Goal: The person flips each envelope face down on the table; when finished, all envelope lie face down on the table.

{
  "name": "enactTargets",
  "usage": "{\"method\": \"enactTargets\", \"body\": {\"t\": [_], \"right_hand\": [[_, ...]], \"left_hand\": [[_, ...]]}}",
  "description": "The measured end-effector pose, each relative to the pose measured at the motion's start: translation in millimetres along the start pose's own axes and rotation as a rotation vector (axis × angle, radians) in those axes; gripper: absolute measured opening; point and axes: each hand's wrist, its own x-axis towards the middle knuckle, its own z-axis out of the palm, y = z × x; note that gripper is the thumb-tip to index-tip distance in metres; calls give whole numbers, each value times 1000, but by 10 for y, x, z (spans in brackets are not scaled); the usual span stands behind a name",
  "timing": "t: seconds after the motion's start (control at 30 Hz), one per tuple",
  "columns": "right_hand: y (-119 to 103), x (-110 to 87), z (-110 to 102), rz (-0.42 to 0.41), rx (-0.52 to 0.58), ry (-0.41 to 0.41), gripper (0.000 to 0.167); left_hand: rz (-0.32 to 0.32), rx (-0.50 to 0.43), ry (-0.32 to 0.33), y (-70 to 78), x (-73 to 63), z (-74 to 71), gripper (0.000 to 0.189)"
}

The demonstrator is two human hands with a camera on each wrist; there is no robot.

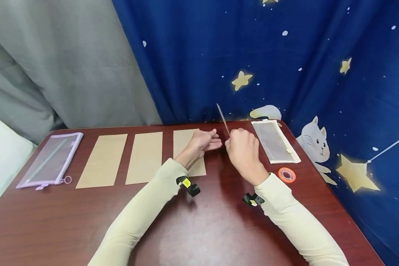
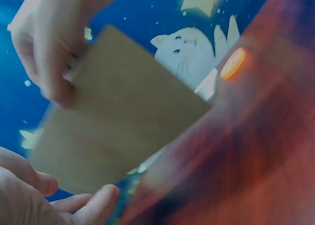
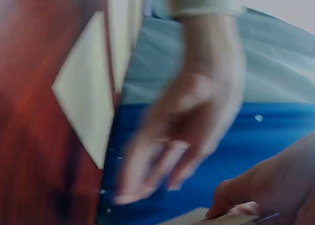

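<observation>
Upright above the back of the table, a brown kraft-paper rectangle [image 2: 118, 112] shows nearly edge-on in the head view and broad side in the left wrist view. My right hand [image 1: 244, 153] pinches it along one edge, thumb and fingers bent round it. To its left, my left hand [image 1: 201, 144] is held palm toward the paper, its fingers loosely extended. In the left wrist view those fingertips are close by the paper's lower edge. The right wrist view shows the left hand blurred, with nothing in its grasp.
Three flat kraft-paper rectangles [image 1: 144, 155] lie in a row on the dark red table [image 1: 206, 229]. A lilac mesh zip pouch [image 1: 54, 155] lies at far left, holding a pale strip. At right are a white mesh zip pouch [image 1: 274, 140] and an orange ring-shaped roll [image 1: 287, 170]. Curtains hang behind.
</observation>
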Motion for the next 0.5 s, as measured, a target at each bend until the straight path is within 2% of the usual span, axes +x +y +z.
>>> {"method": "enactTargets", "body": {"t": [0.13,0.23,0.37,0.5], "right_hand": [[-37,40,-101,36,75,-29,17],[-69,52,-148,50,109,-51,19],[-37,59,-185,78,133,-35,18],[72,79,-209,118,186,-25,11]], "left_hand": [[-159,-85,-64,-161,77,32,46],[-216,-152,-86,-225,105,75,47],[-224,-176,-119,-254,114,128,46],[-178,-131,-107,-244,83,86,40]]}}
